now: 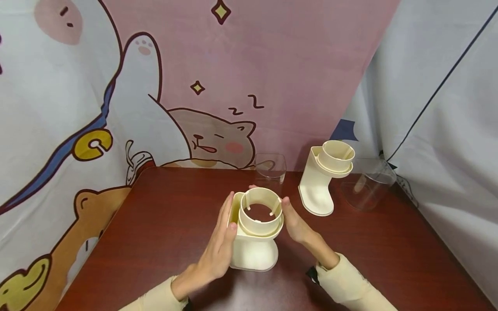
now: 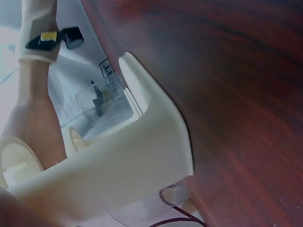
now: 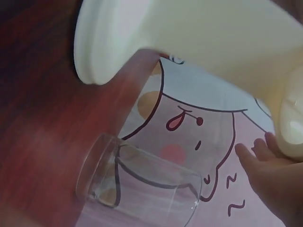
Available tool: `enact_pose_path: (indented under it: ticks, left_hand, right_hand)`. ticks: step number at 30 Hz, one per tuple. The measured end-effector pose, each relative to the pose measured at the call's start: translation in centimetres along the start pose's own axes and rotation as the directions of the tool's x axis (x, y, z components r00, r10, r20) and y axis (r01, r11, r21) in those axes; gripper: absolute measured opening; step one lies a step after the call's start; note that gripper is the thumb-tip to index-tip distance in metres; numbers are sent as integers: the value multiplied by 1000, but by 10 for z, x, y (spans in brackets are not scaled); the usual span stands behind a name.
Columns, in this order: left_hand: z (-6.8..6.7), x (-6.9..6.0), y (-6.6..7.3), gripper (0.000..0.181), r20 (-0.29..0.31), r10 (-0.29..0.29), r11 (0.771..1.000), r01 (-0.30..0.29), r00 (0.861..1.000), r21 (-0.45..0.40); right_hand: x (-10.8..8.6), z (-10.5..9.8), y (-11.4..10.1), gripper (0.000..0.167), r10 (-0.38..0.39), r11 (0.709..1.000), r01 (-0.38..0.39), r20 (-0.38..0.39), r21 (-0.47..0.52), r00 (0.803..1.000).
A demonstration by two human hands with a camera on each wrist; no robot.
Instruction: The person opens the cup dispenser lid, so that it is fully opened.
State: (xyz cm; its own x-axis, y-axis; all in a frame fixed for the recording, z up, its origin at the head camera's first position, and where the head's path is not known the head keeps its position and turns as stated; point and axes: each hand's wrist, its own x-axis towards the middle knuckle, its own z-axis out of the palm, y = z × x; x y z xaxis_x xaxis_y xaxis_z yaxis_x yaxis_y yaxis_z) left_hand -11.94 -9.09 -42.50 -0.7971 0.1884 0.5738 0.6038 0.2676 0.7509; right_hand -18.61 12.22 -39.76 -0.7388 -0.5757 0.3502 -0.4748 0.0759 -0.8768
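A cream plastic stand (image 1: 254, 255) with a round ring (image 1: 261, 211) on top is between my two hands. My left hand (image 1: 218, 250) holds its left side, the thumb at the front and the fingers extended up along the side. On the right, my right hand (image 1: 297, 222) holds the ring with the thumb at its right edge. Fingers (image 3: 258, 158) reach past the ring in the right wrist view. The stand's curved body (image 2: 128, 151) fills much of the left wrist view, where little of the left hand shows. Whether its base touches the table is hard to tell.
A second cream stand (image 1: 317, 190) with a ring stands at the back right of the dark red table (image 1: 163, 216). To its right is a clear cylinder (image 1: 367, 185). Another clear cylinder (image 1: 270, 168) stands behind the held stand, before the printed cloth (image 1: 292, 77).
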Motion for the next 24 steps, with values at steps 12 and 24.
enact_pose_path:
  ticks: [12, 24]
  left_hand:
    - [-20, 32, -28, 49, 35, 21, 999, -20, 999, -33]
    - [-17, 9, 25, 57, -111, -139, 983, 150, 984, 104]
  right_hand:
    - [-19, 22, -9, 69, -27, 996, 12, -164, -94, 986]
    - [25, -6, -15, 89, -118, 991, 114, -48, -72, 992]
